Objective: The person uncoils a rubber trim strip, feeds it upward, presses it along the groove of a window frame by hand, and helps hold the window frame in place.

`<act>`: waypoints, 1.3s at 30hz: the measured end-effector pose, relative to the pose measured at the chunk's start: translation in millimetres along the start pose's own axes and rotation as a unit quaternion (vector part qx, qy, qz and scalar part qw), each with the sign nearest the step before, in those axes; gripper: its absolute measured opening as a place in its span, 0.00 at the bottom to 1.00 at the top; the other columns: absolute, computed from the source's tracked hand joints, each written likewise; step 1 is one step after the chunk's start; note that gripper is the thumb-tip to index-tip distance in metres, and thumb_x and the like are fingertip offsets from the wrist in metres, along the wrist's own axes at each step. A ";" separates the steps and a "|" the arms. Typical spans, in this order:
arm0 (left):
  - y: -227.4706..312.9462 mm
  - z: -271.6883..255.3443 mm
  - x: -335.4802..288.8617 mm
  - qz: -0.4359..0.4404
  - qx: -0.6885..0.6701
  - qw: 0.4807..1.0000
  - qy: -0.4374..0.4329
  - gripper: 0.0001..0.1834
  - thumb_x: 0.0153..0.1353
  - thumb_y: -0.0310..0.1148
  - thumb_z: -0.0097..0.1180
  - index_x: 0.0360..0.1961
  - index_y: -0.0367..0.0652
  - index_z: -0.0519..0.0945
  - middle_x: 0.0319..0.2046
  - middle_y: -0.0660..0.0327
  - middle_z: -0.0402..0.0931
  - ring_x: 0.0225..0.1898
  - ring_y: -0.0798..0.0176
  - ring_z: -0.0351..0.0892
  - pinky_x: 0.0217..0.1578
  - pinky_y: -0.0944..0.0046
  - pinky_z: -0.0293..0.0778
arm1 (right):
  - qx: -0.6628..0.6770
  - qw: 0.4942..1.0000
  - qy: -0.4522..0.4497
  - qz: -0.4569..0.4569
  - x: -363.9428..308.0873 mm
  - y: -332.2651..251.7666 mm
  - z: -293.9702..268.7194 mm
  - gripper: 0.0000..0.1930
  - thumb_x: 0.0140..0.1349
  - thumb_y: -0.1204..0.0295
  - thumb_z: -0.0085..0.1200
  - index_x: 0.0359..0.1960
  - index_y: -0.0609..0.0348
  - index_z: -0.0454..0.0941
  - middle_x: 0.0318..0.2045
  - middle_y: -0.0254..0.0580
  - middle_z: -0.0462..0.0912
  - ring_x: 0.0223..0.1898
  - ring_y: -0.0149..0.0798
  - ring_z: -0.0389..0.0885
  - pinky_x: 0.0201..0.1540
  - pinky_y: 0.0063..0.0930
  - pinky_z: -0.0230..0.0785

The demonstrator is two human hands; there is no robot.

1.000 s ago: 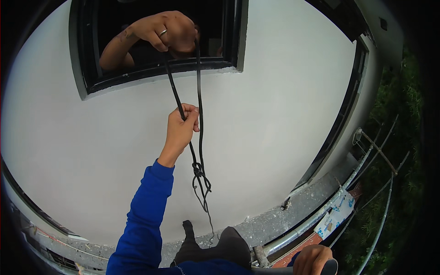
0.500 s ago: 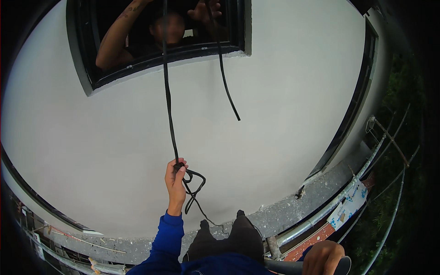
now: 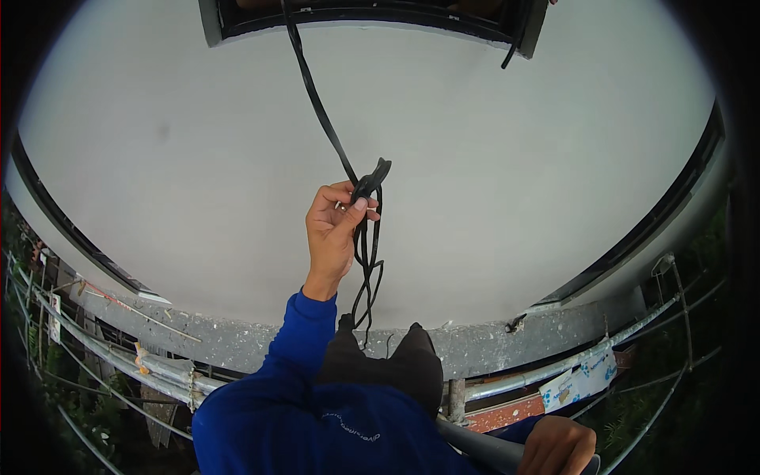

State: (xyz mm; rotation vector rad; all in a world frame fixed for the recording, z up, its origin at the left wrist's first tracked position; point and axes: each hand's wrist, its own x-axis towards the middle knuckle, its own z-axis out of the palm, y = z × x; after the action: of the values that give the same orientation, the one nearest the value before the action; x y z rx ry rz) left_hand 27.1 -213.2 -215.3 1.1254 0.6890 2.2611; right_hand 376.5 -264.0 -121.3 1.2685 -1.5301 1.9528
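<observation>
In front of the white wall, my raised left hand (image 3: 331,233) pinches a bunched part of a long black strip (image 3: 321,115). It looks flat and rubbery; I cannot tell whether it is a cable or a seal. From the window frame it runs taut down to my fingers. Loose loops fall from the grip towards my feet, with a short folded piece sticking up above my thumb. Low on the right, my right hand (image 3: 558,445) curls over a grey pipe (image 3: 483,446) beside my body. A second black strip end (image 3: 507,57) hangs at the window's right corner.
A dark window frame (image 3: 380,22) opens in the wall (image 3: 475,174) above. My feet are at a speckled concrete ledge (image 3: 483,352). Scaffold pipes (image 3: 103,340) curve behind on both sides, with plants beyond. A patterned board (image 3: 582,378) and reddish plank lie at right.
My left hand has risen and moved right with the bunched strip. The view has tilted down, so the person at the window has mostly left the picture. My right hand stays on the pipe.
</observation>
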 end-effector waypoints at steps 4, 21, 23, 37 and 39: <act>0.0 -7.0 -13.1 0.018 0.039 0.998 0.043 0.04 0.67 0.24 0.55 0.39 0.38 0.73 0.39 0.56 0.79 0.42 0.61 0.82 0.42 0.60 0.82 | -0.003 1.000 -0.004 0.004 0.0 1.5 2.8 0.12 0.58 0.75 0.66 0.36 0.69 0.76 0.26 0.49 0.81 0.26 0.44 0.84 0.29 0.31 0.79; -0.5 -12.1 -37.3 -0.262 -0.021 0.965 -0.015 0.22 0.73 0.45 0.50 0.29 0.37 0.80 0.28 0.63 0.71 0.41 0.68 0.76 0.39 0.68 0.71 | 0.006 1.000 -0.010 0.008 -0.1 8.1 2.4 0.13 0.60 0.72 0.64 0.40 0.67 0.75 0.25 0.47 0.81 0.25 0.40 0.84 0.27 0.28 0.77; -10.7 -24.1 -37.9 -0.190 0.224 0.945 -0.141 0.23 0.74 0.44 0.46 0.32 0.35 0.80 0.34 0.62 0.71 0.41 0.69 0.72 0.40 0.66 0.70 | 0.002 1.000 -0.007 0.009 -1.3 8.1 1.9 0.12 0.61 0.73 0.64 0.40 0.67 0.75 0.25 0.46 0.81 0.25 0.40 0.84 0.27 0.28 0.77; -60.8 -46.5 -44.0 -0.292 0.159 0.942 0.051 0.18 0.68 0.35 0.52 0.20 0.41 0.76 0.19 0.61 0.76 0.17 0.69 0.74 0.20 0.71 0.66 | 0.017 0.999 -0.032 0.002 -3.5 -2.0 -2.9 0.12 0.61 0.76 0.63 0.40 0.74 0.76 0.29 0.56 0.81 0.28 0.50 0.84 0.31 0.36 0.79; -89.5 -58.7 -62.9 -0.259 0.190 0.944 0.069 0.18 0.66 0.33 0.56 0.16 0.42 0.75 0.15 0.65 0.71 0.15 0.73 0.66 0.18 0.72 0.59 | 0.022 0.999 -0.026 0.002 -5.9 -7.3 2.7 0.14 0.60 0.75 0.64 0.40 0.75 0.75 0.30 0.57 0.81 0.29 0.51 0.84 0.31 0.38 0.79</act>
State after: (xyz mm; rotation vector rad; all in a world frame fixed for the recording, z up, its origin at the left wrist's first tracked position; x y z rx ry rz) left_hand 31.2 -200.0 -338.6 0.8179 1.3476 1.8031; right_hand 386.1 -262.4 -121.7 1.3460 -1.5237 1.9809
